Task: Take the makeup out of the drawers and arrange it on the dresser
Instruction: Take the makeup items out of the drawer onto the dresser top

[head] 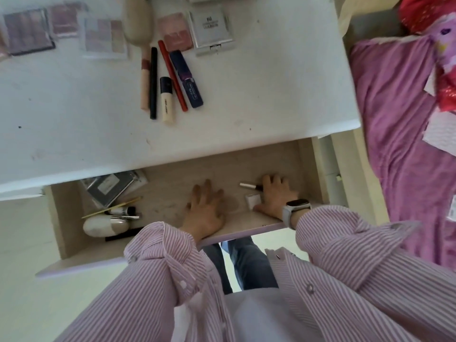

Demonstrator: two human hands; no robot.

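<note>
The drawer (306,154) stands pulled out below the white dresser top (271,95). My left hand (206,208) lies inside it with fingers spread, flat on the drawer floor, holding nothing. My right hand (275,195) is at the drawer's right part, fingers curled round a slim tube with a pale cap (249,185); a small white piece (253,200) lies under its thumb. At the drawer's left lie a grey palette in a clear sleeve (108,187), thin brushes (113,207), a small tube (122,210) and a white oval case (104,225).
On the dresser top lie several pencils and tubes (170,80), a silver compact (212,28), a pink blush (176,30), a beige brush (138,21) and blurred eyeshadow palettes (28,32). A bed with purple bedding (399,119) is at the right.
</note>
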